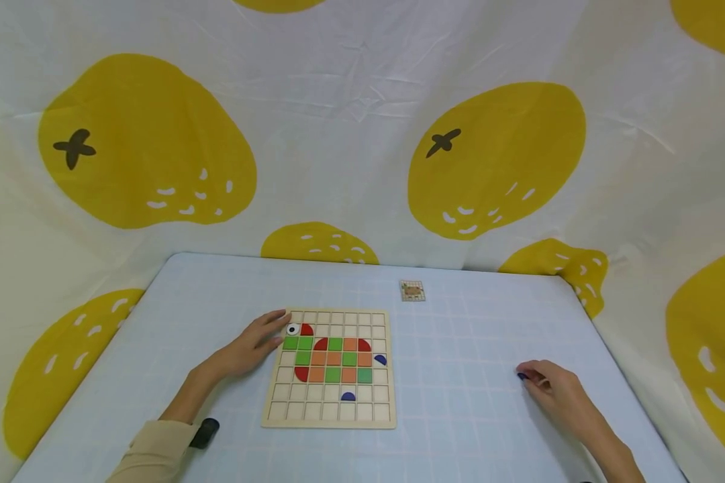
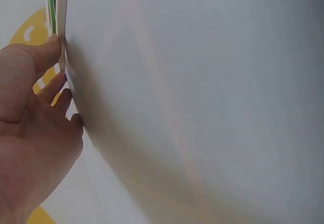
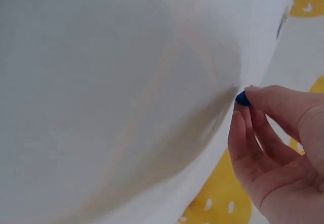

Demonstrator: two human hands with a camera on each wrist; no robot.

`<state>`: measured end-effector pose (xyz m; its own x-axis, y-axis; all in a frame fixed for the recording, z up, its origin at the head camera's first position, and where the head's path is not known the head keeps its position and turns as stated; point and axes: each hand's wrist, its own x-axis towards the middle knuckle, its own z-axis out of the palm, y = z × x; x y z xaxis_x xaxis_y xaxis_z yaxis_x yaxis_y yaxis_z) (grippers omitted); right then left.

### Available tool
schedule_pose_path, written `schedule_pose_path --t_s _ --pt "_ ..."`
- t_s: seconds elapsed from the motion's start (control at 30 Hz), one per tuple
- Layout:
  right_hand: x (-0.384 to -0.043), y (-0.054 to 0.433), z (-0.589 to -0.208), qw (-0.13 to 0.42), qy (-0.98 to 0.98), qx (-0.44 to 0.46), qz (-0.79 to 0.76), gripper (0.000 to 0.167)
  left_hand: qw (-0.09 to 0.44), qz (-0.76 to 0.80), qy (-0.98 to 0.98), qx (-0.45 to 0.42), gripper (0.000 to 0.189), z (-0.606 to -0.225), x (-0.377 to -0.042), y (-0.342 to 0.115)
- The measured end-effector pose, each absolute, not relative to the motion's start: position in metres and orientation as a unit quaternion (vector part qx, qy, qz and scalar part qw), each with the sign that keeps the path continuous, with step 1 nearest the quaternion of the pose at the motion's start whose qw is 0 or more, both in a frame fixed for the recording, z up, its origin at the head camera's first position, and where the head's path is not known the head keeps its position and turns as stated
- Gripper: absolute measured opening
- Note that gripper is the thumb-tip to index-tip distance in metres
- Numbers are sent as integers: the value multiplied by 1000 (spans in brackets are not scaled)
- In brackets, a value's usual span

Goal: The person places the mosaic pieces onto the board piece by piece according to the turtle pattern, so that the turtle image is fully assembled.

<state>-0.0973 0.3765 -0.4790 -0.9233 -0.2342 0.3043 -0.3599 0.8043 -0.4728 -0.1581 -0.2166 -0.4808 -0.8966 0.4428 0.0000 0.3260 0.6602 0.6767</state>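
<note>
My left hand rests at the upper left edge of a square wooden grid board, its fingertips touching the rim near the corner; the left wrist view shows the thumb and fingers at that edge. On the board lie green and orange square tiles, red quarter-round tiles, a round white eye tile and two blue half-round tiles. Far to the right, my right hand pinches a small blue tile between thumb and fingers, close over the tablecloth. Its outline is partly hidden by the fingertips.
A small picture card with a grid pattern lies behind the board to the right. Pale blue checked cloth covers the table. A white curtain with yellow fruit prints hangs round the back and sides.
</note>
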Motion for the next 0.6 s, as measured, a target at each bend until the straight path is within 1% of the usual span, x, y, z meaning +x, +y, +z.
schedule_pose_path --t_s 0.17,0.4,0.6 --pt "-102 367 -474 104 -945 140 278 28 80 355 906 215 52 -482 -159 -217" --pt "-109 352 -466 107 -930 158 315 26 88 358 906 208 53 -484 -160 -217" --pt "-116 338 -460 88 -927 160 328 26 84 358 905 212 52 -482 -160 -216"
